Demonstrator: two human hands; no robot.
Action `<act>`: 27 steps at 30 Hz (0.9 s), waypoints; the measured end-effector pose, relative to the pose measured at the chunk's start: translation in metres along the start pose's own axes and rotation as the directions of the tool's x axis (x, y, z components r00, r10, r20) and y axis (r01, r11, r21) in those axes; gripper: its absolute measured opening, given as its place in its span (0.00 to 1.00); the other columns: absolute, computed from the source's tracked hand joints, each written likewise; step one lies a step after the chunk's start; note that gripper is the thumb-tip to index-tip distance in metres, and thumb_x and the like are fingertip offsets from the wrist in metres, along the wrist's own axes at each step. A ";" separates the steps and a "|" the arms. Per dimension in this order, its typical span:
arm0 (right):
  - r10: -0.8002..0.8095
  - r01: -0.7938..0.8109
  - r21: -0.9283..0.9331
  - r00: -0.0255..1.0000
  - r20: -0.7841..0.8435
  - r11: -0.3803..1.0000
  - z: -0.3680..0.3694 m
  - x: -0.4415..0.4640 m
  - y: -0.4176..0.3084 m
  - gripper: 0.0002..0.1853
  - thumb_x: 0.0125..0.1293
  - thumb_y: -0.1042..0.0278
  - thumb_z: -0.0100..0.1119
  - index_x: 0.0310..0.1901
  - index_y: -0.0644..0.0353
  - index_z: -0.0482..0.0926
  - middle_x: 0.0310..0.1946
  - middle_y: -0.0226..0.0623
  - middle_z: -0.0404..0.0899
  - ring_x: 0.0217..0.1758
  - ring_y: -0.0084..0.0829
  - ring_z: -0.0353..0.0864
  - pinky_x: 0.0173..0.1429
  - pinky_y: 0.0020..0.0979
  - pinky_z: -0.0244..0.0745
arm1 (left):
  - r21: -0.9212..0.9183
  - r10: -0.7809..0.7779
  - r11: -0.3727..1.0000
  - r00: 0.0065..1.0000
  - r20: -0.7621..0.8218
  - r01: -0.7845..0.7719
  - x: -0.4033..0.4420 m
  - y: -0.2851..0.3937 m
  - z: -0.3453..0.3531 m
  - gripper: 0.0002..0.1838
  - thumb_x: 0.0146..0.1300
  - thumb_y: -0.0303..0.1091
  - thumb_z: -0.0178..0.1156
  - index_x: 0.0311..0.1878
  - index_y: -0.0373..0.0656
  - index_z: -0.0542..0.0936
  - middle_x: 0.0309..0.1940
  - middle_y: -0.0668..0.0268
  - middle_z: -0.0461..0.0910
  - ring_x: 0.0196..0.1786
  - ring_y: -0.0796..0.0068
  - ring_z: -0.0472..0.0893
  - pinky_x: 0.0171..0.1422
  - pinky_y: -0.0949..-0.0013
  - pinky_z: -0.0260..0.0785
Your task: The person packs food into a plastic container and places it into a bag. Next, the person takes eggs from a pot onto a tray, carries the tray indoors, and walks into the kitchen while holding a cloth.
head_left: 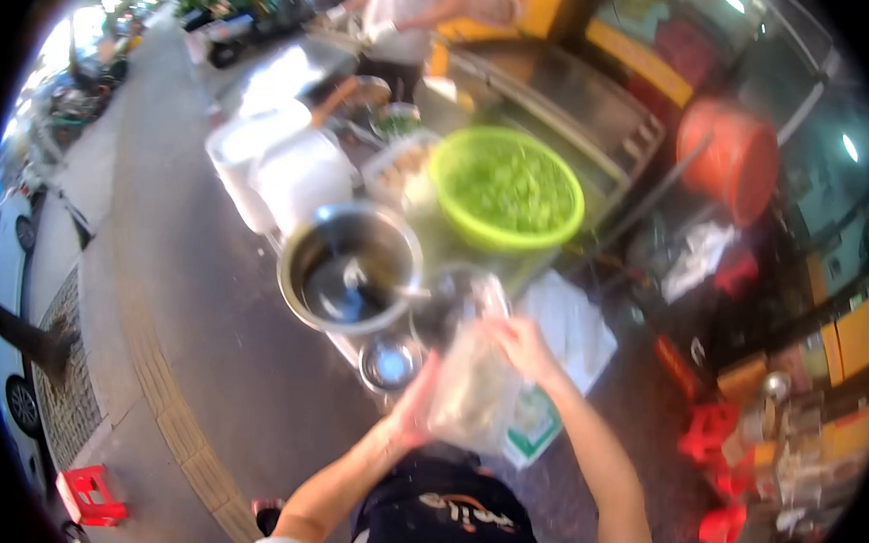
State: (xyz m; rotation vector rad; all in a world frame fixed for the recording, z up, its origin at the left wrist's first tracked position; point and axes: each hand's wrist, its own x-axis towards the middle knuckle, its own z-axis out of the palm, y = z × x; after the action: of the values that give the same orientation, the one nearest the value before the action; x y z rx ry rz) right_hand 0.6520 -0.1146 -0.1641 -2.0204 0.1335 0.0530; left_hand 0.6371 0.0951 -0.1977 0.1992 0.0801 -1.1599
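A clear plastic bag (469,396) with pale contents, too blurred to name, hangs in front of my black apron. My left hand (416,404) grips its left side. At the top right, my right hand (517,343) pinches the bag's upper edge. Just beyond the bag sits a dark bowl or pot (442,306), partly hidden by my hands. A large steel pot (292,279) with dark liquid and a utensil in it stands to the left. Below that pot is a small steel bowl (388,364).
A lime-green basket (447,213) of chopped greens stands at the table's back right. White foam boxes (297,171) are at the left. White plastic bags (574,328) hang at the right, by a green-and-white packet (535,424). Another person (399,14) stands beyond the table.
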 end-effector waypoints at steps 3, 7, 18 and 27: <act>0.030 -0.010 -0.195 0.995 0.098 0.981 -0.023 -0.012 0.008 0.26 0.73 0.50 0.50 0.25 0.67 0.78 0.13 0.38 0.70 0.22 0.20 0.70 0.28 0.31 0.65 | 0.026 0.044 0.999 0.999 -0.021 -0.044 0.006 -0.021 0.006 0.40 0.67 0.67 0.41 0.72 0.47 0.60 0.68 0.61 0.66 0.67 0.62 0.70 0.71 0.51 0.61; -0.048 0.058 -0.198 0.997 0.055 0.978 -0.061 -0.042 0.033 0.27 0.73 0.51 0.49 0.23 0.67 0.75 0.13 0.37 0.70 0.19 0.25 0.71 0.26 0.33 0.64 | 0.053 0.106 0.993 0.994 -0.007 -0.105 0.034 -0.066 0.006 0.42 0.67 0.68 0.42 0.72 0.45 0.60 0.68 0.60 0.67 0.68 0.63 0.69 0.72 0.53 0.58; -0.072 0.017 -0.273 0.979 -0.191 0.962 -0.106 -0.115 0.145 0.26 0.74 0.52 0.46 0.27 0.68 0.78 0.19 0.50 0.76 0.24 0.44 0.78 0.32 0.39 0.68 | 0.583 0.713 0.686 0.561 -0.420 -0.435 0.089 -0.208 -0.038 0.19 0.74 0.42 0.51 0.55 0.38 0.80 0.43 0.68 0.82 0.45 0.79 0.77 0.49 0.75 0.70; 0.284 -0.334 0.138 0.913 0.292 0.933 -0.074 -0.106 0.162 0.31 0.74 0.42 0.41 0.46 0.70 0.77 0.44 0.39 0.80 0.46 0.29 0.78 0.51 0.31 0.74 | 0.864 0.774 0.469 0.555 -0.304 -0.181 0.032 -0.203 -0.059 0.17 0.71 0.44 0.56 0.52 0.43 0.83 0.37 0.73 0.82 0.40 0.86 0.75 0.45 0.76 0.71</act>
State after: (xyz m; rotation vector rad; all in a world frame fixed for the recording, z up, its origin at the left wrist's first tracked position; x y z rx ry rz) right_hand 0.5265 -0.2437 -0.2664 -1.7704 0.2771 0.4974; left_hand 0.4661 -0.0004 -0.2840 1.3586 0.1562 -0.3324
